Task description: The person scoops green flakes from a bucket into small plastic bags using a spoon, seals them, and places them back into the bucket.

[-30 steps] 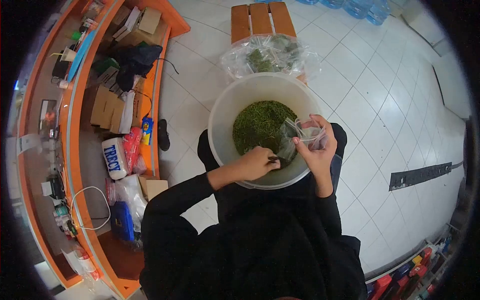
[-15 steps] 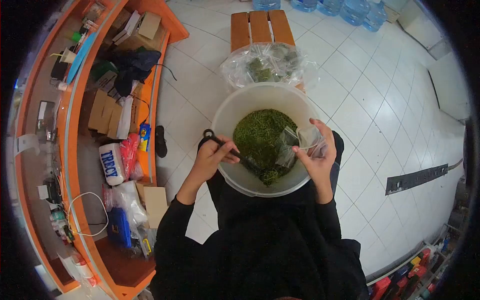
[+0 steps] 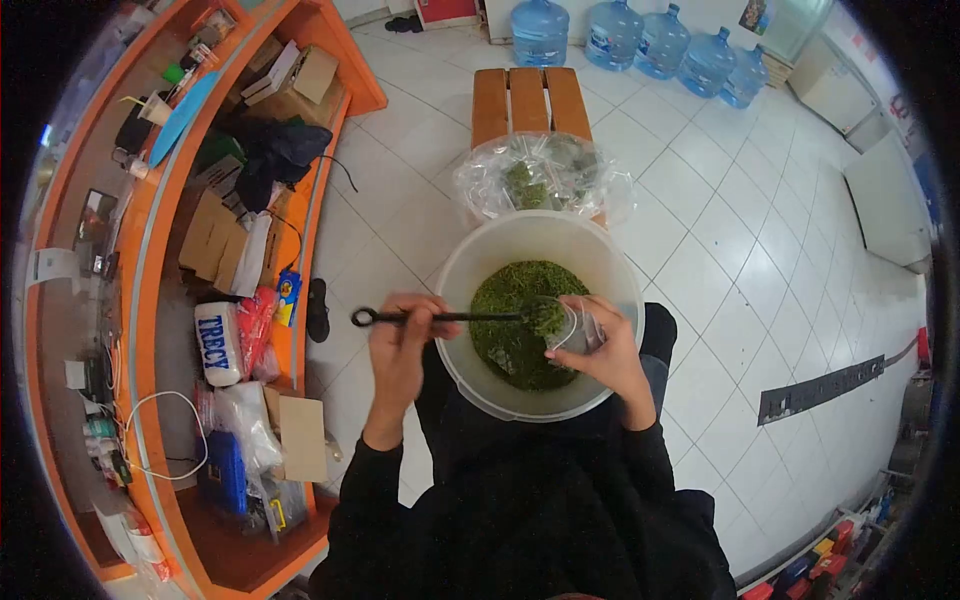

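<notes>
A black spoon (image 3: 455,317) is held by the closed left fingers (image 3: 412,318); a clear bag (image 3: 577,331) is pinched by the right fingers (image 3: 572,328) above the bucket (image 3: 541,402).

The left grip (image 3: 402,345) is holding a black long-handled spoon (image 3: 445,317), the handle's ring end projecting to the left of the grip. To the right of this grip, the spoon's far end is carrying a heap of green plant material (image 3: 545,319) at a small clear bag (image 3: 588,328). The right grip (image 3: 618,352) is pinching the bag between thumb and fingers. Below both grips, a translucent bucket (image 3: 622,285) is containing loose green material (image 3: 512,283). Beyond the grips, a large clear bag (image 3: 480,185) is lying on an orange slatted worktop (image 3: 528,100). Farther beyond, blue water bottles (image 3: 612,35) are standing on the tiled floor (image 3: 720,260).
</notes>
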The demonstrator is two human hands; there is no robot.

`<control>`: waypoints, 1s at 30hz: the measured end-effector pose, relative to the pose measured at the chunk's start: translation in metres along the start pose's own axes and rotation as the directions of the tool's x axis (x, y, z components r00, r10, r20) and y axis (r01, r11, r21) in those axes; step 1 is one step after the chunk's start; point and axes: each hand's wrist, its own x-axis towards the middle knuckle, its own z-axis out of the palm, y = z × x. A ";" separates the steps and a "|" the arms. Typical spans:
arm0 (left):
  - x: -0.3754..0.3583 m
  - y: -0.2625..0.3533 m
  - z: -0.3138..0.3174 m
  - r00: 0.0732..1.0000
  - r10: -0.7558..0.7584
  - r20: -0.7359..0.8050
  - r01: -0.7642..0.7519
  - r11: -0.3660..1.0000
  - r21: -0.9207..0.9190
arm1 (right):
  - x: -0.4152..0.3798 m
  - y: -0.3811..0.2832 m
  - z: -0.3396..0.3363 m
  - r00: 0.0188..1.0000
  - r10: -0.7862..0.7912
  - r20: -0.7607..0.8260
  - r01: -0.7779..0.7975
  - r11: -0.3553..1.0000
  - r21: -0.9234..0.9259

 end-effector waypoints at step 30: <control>-0.021 -0.009 0.059 0.903 0.257 0.346 -0.421 0.694 0.584 | -0.015 -0.024 0.032 0.954 -0.068 -0.292 0.064 0.998 -0.023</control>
